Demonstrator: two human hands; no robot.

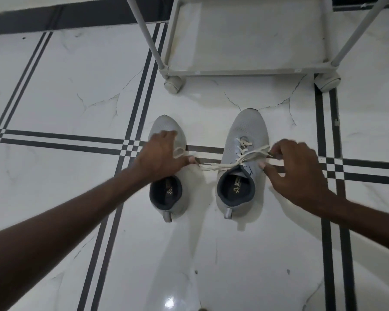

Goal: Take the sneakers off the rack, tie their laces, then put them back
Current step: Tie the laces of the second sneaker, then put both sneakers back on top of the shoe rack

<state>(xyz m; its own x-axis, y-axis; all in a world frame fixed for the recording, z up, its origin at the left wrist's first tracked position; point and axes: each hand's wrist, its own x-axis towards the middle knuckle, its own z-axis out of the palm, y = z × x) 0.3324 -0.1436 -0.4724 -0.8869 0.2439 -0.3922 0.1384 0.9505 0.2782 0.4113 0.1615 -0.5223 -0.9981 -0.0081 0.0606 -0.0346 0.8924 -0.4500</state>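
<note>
Two light grey sneakers stand side by side on the floor, toes pointing away from me. My left hand [164,157] hovers over the left sneaker [166,129] and pinches one end of the right sneaker's white lace [213,166], stretched sideways between the shoes. My right hand [298,169] pinches the other lace end just right of the right sneaker [248,129]. The lace is pulled taut across that shoe's tongue. Much of the left sneaker's lacing is hidden under my left hand.
A white shoe rack [245,70] on castor wheels stands just beyond the sneakers, its bottom shelf bare. The floor [65,86] is glossy white tile with dark stripe lines.
</note>
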